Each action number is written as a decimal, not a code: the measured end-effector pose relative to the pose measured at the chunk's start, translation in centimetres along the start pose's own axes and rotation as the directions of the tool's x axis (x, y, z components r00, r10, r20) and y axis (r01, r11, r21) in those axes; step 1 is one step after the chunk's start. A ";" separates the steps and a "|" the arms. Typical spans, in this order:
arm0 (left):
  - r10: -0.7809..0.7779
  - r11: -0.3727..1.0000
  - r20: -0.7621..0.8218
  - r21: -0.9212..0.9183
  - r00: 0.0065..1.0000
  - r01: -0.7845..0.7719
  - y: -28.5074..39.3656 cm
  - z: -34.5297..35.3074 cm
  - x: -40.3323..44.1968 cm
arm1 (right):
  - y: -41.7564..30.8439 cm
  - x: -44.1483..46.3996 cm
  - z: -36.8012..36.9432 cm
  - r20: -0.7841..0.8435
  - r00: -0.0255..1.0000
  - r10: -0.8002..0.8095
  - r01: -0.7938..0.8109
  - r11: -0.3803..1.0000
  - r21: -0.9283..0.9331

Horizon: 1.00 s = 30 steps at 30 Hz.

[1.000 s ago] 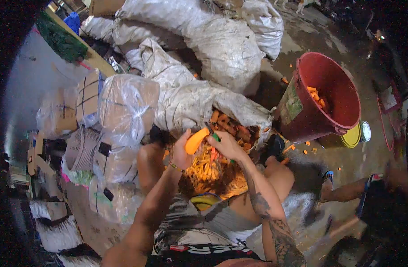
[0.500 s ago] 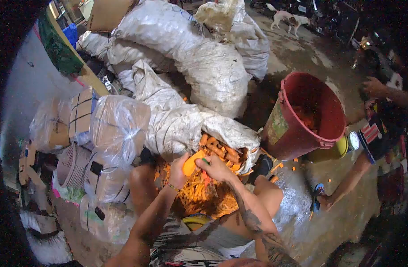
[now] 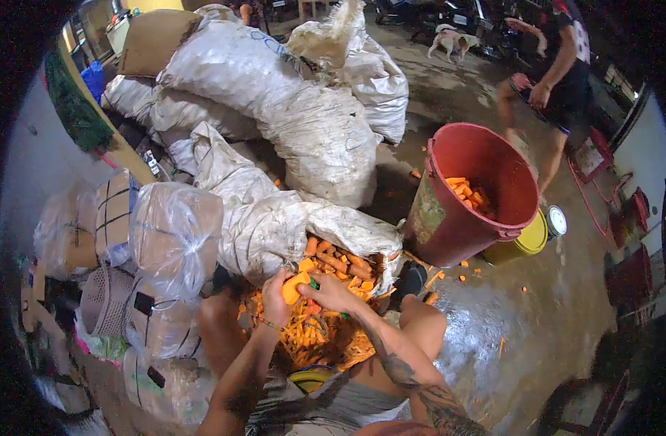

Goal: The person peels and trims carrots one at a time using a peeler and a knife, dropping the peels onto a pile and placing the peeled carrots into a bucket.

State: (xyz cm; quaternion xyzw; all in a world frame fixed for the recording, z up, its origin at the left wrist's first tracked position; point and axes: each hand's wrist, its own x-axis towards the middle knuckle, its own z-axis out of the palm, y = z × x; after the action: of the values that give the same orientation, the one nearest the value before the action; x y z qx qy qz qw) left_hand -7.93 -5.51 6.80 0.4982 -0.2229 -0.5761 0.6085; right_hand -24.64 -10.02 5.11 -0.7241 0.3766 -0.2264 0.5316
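Note:
My left hand (image 3: pixel 277 299) grips a thick, bright orange peeled carrot (image 3: pixel 295 288), held up above a heap of peelings. Against its right side is my right hand (image 3: pixel 333 293), closed around a green-handled peeler (image 3: pixel 314 283); the blade is mostly hidden. Orange carrot peelings (image 3: pixel 311 330) pile up between my knees, below both hands. Just beyond them, whole rough-skinned carrots (image 3: pixel 340 259) spill from the mouth of a white woven sack (image 3: pixel 267 225). A yellow rim (image 3: pixel 311 379) shows under the near edge of the peelings.
A tall red bin (image 3: pixel 449 218) with orange pieces inside stands right of the sack. Behind it are a yellow bucket (image 3: pixel 525 240) and a person (image 3: pixel 562 65). Full white sacks (image 3: pixel 325 138) lie ahead; wrapped boxes (image 3: pixel 176 232) stack at left. A dog (image 3: pixel 453 43) stands far back.
The view has swung right, so most things sit further left. At right, the other person has moved back behind the red bin. Both my hands still hold the carrot and peeler.

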 end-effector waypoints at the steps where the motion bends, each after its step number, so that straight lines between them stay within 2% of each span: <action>1: 0.088 0.994 -0.004 0.063 0.996 -0.088 0.3 0.5 -0.2 | -0.4 -0.4 0.1 -0.040 0.999 0.007 -0.005 0.999 0.050; 4: 0.130 0.990 0.000 0.055 0.992 -0.130 0.4 0.9 -0.5 | -3.2 -1.0 -1.1 0.025 0.988 0.155 -0.156 0.984 0.084; 5: 0.135 0.988 -0.018 0.075 0.991 -0.133 0.4 1.0 -0.4 | -4.6 -1.7 -1.4 -0.048 0.996 0.077 -0.069 0.986 0.155; 8: 0.158 0.979 -0.049 0.137 0.986 -0.150 -0.2 0.1 0.3 | -3.0 -0.8 -0.8 -0.030 0.986 0.161 -0.160 0.986 0.052; 10: 0.171 0.970 -0.033 0.181 0.985 -0.162 -0.6 -0.8 0.8 | -3.1 -0.7 -0.7 -0.067 0.987 0.144 -0.142 0.989 0.029; 13: 0.180 0.972 -0.163 0.179 0.970 -0.150 -0.5 0.0 0.6 | -3.3 -0.9 -0.3 -0.157 0.979 0.130 -0.120 0.990 0.075; 16: 0.149 0.976 -0.021 0.166 0.989 -0.143 -0.1 -0.5 0.5 | -2.9 -1.1 -0.3 -0.210 0.977 0.040 -0.023 0.996 0.083; 17: 0.196 0.966 -0.036 0.180 0.980 -0.186 -1.0 -1.1 0.8 | -2.0 -0.8 0.5 -0.214 0.977 -0.010 0.031 0.995 0.093; 18: 0.212 0.935 -0.003 0.292 0.977 -0.201 -0.8 -0.8 0.8 | -2.3 -0.7 0.5 -0.213 0.975 -0.064 0.087 0.991 0.101; 19: 0.224 0.890 0.025 0.402 0.974 -0.215 -0.6 -0.8 0.5 | -2.4 -0.7 0.3 -0.120 0.989 -0.085 0.103 0.983 0.152; 20: 0.237 0.834 0.045 0.503 0.970 -0.227 -0.4 -0.9 0.1 | -2.5 -1.0 0.4 -0.100 0.995 0.010 0.014 0.973 0.231; 21: 0.257 0.859 0.037 0.448 0.966 -0.246 -0.9 -0.4 -0.1 | -2.7 -1.4 0.4 -0.062 0.994 0.094 -0.071 0.952 0.299; 23: 0.266 0.813 0.064 0.522 0.962 -0.259 -0.9 0.1 -0.3 | -3.0 -1.6 0.6 -0.006 0.976 0.218 -0.195 0.885 0.422; 25: 0.274 0.789 0.061 0.556 0.960 -0.261 -0.5 0.4 -0.2 | -1.9 -1.5 0.7 0.110 0.908 0.405 -0.381 0.684 0.622; 26: 0.268 0.793 0.063 0.552 0.961 -0.257 -0.4 0.5 -0.1 | -2.1 -1.8 -0.4 0.170 0.905 0.390 -0.391 0.607 0.692; 28: 0.171 0.883 0.100 0.426 0.980 -0.197 0.0 0.4 0.1 | -4.6 -2.1 -2.3 0.062 0.863 0.501 -0.347 0.500 0.793; 29: 0.117 0.919 0.136 0.360 0.984 -0.159 0.1 0.2 0.0 | -2.2 -1.6 -4.3 0.024 0.871 0.491 -0.316 0.523 0.792; 30: 0.120 0.922 0.119 0.354 0.986 -0.155 0.2 0.0 0.0 | -1.4 -1.2 -6.2 -0.112 0.849 0.517 -0.142 0.427 0.893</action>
State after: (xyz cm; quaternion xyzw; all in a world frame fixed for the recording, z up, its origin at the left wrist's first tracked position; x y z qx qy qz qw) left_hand -7.80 -5.57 6.99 0.5568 -0.3884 -0.5040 0.5340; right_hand -29.50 -12.57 8.61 -0.2144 0.4428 -0.4036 0.7714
